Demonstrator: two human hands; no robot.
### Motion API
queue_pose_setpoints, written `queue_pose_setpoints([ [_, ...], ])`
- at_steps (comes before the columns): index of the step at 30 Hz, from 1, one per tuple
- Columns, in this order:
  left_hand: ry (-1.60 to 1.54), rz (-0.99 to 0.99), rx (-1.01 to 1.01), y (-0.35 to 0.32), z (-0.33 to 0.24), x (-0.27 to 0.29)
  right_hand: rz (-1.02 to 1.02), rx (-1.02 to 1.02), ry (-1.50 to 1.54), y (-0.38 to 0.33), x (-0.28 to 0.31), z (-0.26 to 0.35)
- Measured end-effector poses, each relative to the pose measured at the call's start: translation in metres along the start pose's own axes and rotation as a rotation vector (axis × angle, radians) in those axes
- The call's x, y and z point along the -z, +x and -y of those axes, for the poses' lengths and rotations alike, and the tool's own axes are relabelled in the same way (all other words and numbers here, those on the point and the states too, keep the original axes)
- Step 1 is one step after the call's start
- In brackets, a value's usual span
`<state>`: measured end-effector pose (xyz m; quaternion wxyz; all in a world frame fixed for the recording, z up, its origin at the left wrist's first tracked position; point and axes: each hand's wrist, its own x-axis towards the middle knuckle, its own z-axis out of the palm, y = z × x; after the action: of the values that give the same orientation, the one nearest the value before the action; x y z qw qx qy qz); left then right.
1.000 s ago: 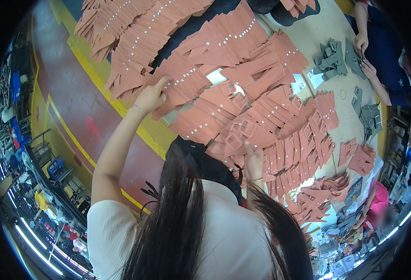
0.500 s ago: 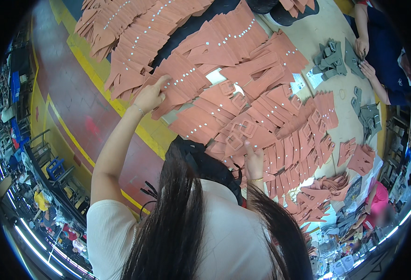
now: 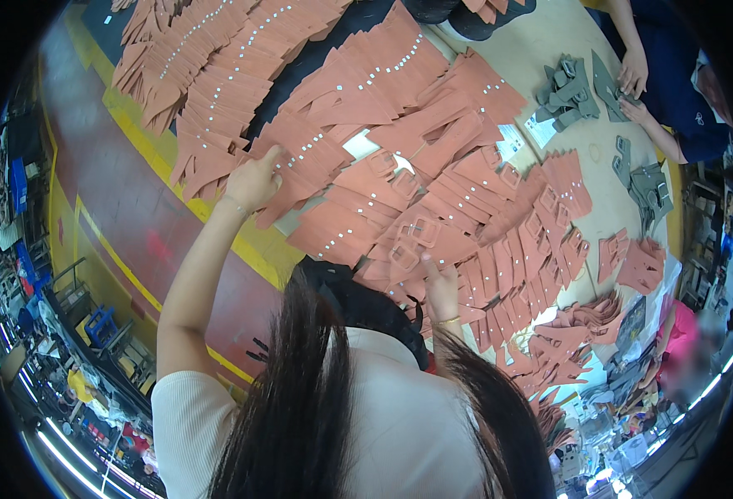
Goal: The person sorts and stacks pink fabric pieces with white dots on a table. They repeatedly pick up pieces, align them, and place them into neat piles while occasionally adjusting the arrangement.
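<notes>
Salmon-coloured flat leather pieces with small white stickers lie in overlapping fanned rows. My left hand is at the left end of a middle row, its fingers curled in on the edge of a piece there; the fingertips are partly hidden. Nearer to me, my right hand pinches a salmon leather piece with square buckle-shaped cutouts, thumb on top. That piece lies tilted over the neighbouring rows. More buckle-shaped ends show among the pieces just beyond.
Grey-green leather pieces lie on the pale table at right. Across it, a co-worker's hands handle another grey-green piece. More salmon rows stand at the far left. A black bag is close to my body; a yellow-lined floor runs along the left.
My left hand has drawn back a little, and its stretched index finger has curled in. The right hand keeps its hold on the cutout piece. The whole view has shifted slightly.
</notes>
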<state>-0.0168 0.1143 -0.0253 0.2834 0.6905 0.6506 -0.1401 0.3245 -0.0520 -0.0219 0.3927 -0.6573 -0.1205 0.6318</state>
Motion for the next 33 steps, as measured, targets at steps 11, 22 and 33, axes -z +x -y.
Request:
queue_pose_setpoints([
  [11, 0.284, -0.218, -0.334, 0.086, -0.05, 0.025, -0.026, 0.005, 0.035, 0.004, 0.003, 0.007],
  [22, 0.281, -0.159, -0.376, 0.13, -0.084, 0.048, -0.063, 0.019, 0.058, 0.011, 0.015, 0.002],
  [33, 0.305, -0.126, -0.348, 0.139, -0.093, 0.055, -0.07, 0.035, 0.036, 0.02, 0.024, -0.002],
])
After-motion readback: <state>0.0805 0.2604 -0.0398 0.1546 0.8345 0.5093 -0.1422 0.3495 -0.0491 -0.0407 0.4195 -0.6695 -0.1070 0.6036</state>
